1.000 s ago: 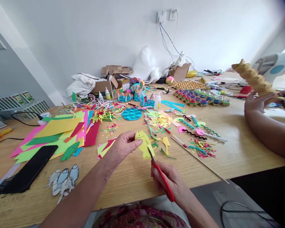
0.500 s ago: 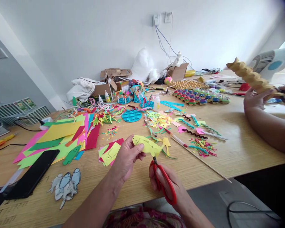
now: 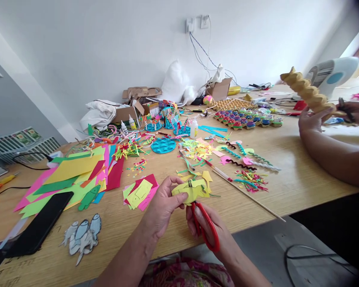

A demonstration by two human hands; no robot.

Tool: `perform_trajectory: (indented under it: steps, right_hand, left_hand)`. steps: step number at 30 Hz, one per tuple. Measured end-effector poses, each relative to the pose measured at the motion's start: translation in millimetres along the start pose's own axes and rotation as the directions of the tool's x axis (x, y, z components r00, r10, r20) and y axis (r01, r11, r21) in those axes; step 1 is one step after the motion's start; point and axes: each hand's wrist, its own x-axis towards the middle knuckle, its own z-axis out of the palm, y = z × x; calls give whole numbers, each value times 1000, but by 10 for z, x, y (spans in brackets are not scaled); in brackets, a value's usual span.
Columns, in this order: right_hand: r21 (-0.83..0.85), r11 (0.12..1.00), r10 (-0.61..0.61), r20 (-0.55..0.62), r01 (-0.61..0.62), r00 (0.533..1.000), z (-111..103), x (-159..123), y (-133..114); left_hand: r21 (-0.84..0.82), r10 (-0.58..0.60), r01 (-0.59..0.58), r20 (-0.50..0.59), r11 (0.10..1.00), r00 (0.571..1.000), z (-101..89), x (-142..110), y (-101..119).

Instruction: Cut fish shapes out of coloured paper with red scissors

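My left hand (image 3: 165, 201) pinches yellow paper (image 3: 188, 193), my right hand (image 3: 221, 231) wraps round red scissors (image 3: 216, 239), and at twelve o'clock, the bottle (image 3: 194, 130) label's too small to read

Bare left hand (image 3: 165, 204) raised, thumb (image 3: 181, 198) pinched toward bent fingers (image 3: 172, 181), bare right hand (image 3: 208, 226) held lower beside it, fingers curled, both bare forearms (image 3: 131, 249) angled inward.

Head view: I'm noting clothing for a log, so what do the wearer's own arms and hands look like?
The left hand and right hand wear no gloves, and no sleeve covers the forearms. No watch, bracelet or marking shows on them.
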Motion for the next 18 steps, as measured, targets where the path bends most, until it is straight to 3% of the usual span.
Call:
perform_trajectory:
  steps: [3, 6, 12, 18]
  right_hand:
    - [-29, 1000, 10, 42, -8, 999, -25, 19, -16]
    - [-107, 994, 4, 70, 4, 998, -27, 45, -46]
    - [-235, 972, 6, 78, 13, 997, 40, 94, -78]
    - [-216, 976, -4, 68, 19, 998, 98, 162, -72]
  left_hand:
    - [185, 3, -11, 45, 983, 999, -64, 12, 69]
    - [263, 22, -41, 72, 964, 997, -122, 23, 119]
    - [206, 108, -105, -3, 973, 994, -180, 45, 151]
    - [149, 164, -150, -83, 977, 983, -189, 76, 135]
